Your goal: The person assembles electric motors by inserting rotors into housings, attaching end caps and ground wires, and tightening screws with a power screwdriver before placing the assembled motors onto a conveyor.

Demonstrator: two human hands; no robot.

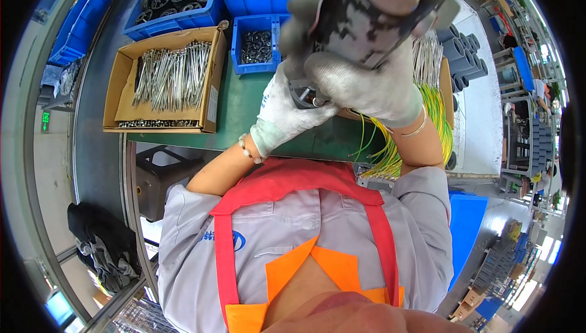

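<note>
My right hand (366,86), in a grey-white knit glove, is closed around a black, worn power driver (369,21) held high, close to the camera. The driver's bulk hides part of the bench and most of its own tip. Below it, my gloved left hand (284,116) has its fingers curled round a small dark round part (303,96) with shiny metal at its middle. The driver's lower end is close to this part; whether they touch is hard to tell. Both hands are over the front of the green bench (235,116).
Left of my hands, a cardboard box (116,95) holds long metal rods. Blue bins (235,61) of black and metal rings stand behind. On the right lie yellow-green wires (436,113), a bundle of thin silvery rods (427,58) and grey tubes (467,58) on a white surface.
</note>
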